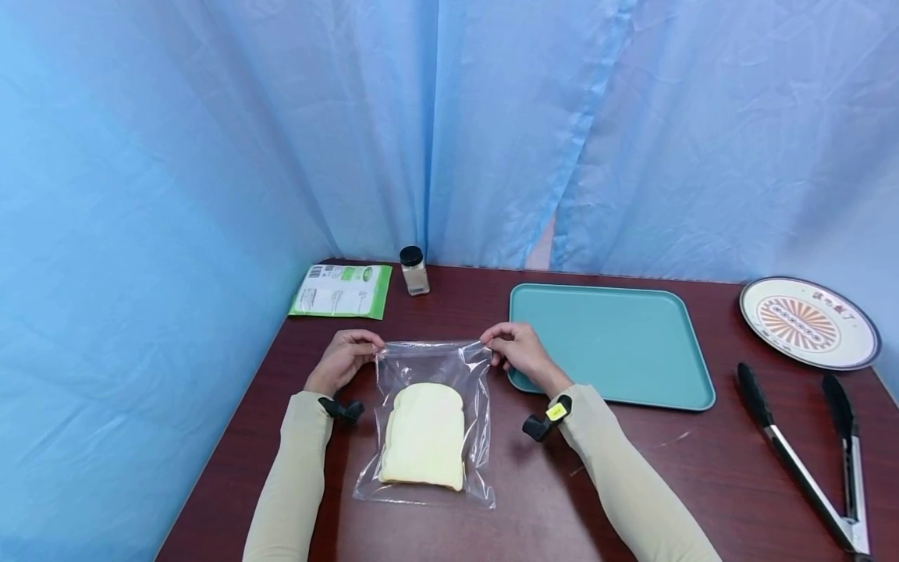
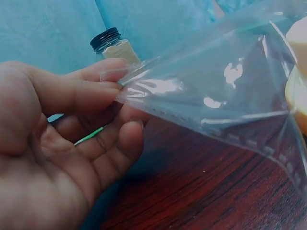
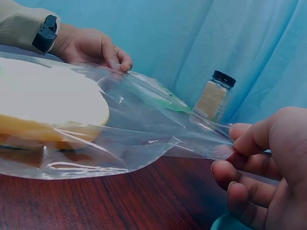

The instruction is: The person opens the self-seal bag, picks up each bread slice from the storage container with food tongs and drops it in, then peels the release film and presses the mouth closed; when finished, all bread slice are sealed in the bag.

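A clear plastic bag [image 1: 435,361] lies toward the person's side of the table with a slice of bread [image 1: 424,437] inside it. The left hand [image 1: 346,359] pinches the bag's top left corner between thumb and forefinger. At the top right corner, the right hand [image 1: 521,353] pinches the plastic the same way. Between the two hands the top edge is stretched nearly straight. In the left wrist view, the film [image 2: 216,86] fans out from the fingertips. The right wrist view shows the bread [image 3: 53,100] lying well down from the pinched edge.
A teal tray [image 1: 604,343] lies right of the bag, close beside the right hand. Behind the left hand are a green and white packet [image 1: 340,290] and a black-capped jar [image 1: 414,272]. At the far right are a patterned plate [image 1: 862,343] and spread tongs [image 1: 801,468].
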`<control>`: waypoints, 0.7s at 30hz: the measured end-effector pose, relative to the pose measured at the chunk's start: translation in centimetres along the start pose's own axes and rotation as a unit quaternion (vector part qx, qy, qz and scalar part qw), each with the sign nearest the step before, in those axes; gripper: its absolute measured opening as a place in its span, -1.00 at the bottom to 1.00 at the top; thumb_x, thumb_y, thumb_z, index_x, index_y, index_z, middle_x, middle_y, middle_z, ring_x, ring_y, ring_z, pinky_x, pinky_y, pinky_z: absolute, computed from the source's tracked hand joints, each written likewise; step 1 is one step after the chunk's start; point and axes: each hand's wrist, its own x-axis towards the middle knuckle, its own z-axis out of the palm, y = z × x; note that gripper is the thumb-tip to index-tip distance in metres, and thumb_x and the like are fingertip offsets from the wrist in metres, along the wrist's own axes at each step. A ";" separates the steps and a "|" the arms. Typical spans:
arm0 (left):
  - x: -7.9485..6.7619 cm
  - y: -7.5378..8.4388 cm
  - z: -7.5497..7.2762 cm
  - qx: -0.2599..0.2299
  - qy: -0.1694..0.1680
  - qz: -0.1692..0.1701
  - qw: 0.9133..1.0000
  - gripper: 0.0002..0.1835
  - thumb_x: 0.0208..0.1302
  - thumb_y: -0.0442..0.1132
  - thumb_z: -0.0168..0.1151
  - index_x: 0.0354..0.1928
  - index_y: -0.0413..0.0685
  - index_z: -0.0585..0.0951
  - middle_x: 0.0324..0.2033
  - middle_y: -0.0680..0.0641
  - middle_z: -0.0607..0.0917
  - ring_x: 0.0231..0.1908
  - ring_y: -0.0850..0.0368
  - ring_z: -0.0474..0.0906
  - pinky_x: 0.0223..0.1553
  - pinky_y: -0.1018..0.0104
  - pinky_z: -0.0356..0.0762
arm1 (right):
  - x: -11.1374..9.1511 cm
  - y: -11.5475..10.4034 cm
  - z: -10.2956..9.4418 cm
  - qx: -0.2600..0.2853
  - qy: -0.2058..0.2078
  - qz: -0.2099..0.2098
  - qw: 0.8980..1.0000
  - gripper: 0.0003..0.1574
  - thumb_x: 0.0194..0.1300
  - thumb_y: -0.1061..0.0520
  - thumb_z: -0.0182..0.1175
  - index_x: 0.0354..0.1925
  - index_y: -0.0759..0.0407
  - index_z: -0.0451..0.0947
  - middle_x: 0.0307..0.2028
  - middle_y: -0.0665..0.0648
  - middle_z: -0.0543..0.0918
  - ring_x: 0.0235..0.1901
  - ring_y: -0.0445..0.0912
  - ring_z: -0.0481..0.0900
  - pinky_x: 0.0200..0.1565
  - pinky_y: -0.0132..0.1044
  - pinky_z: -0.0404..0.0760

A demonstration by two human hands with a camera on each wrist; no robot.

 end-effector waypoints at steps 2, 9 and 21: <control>0.0 -0.1 0.0 -0.017 -0.003 0.003 1.000 -0.52 0.31 -0.69 -0.07 -0.40 -0.06 0.75 -0.42 0.06 0.77 -0.42 0.28 0.67 -0.34 0.46 0.64 | 0.1 0.1 0.0 -0.002 -0.002 0.001 1.000 -0.76 0.34 0.30 0.11 -0.10 0.38 0.64 -0.67 -0.05 0.59 -0.63 -0.23 0.54 -0.58 -0.41 0.47; -0.1 -0.3 -0.2 -0.060 -0.029 0.031 0.997 -0.54 0.32 -0.68 -0.09 -0.37 -0.15 0.76 -0.38 -0.01 0.79 -0.36 0.25 0.72 -0.29 0.46 0.66 | 0.2 0.1 -0.1 -0.014 0.003 0.009 1.000 -0.75 0.34 0.30 0.12 -0.09 0.38 0.66 -0.68 -0.05 0.60 -0.62 -0.21 0.57 -0.57 -0.40 0.47; -0.1 -0.7 -0.2 -0.084 -0.056 0.075 0.992 -0.61 0.44 -0.42 -0.08 -0.32 -0.11 0.78 -0.35 0.02 0.82 -0.27 0.25 0.76 -0.20 0.44 0.68 | 0.3 -0.6 -0.1 -0.028 0.032 0.045 0.998 -0.66 0.36 0.10 0.15 -0.13 0.30 0.75 -0.42 0.02 0.79 -0.49 -0.28 0.67 -0.47 -0.40 0.54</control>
